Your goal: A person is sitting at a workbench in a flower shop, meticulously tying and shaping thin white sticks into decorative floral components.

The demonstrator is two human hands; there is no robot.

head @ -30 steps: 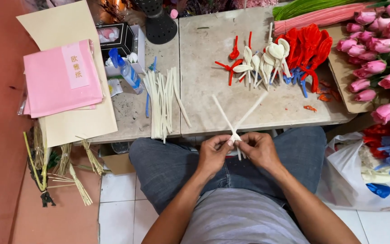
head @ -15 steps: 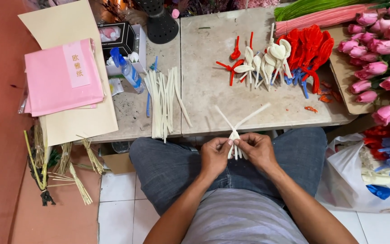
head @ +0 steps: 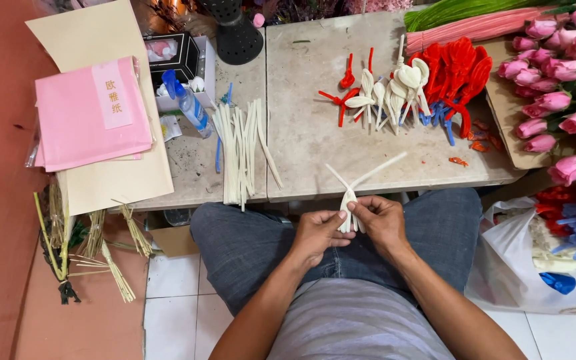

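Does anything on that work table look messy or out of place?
Mostly tidy. Small orange-red scraps lie scattered loose near the table's right side, beside the red looped pieces, and straw bundles are strewn on the floor.

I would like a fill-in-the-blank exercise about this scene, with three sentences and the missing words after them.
1. The left hand and the right hand together hold a folded piece of pipe cleaner of ____ colour.
2. The tulip flowers on the right side are ____.
3. The spray bottle has a ____ top.

Missing words: white; pink; blue
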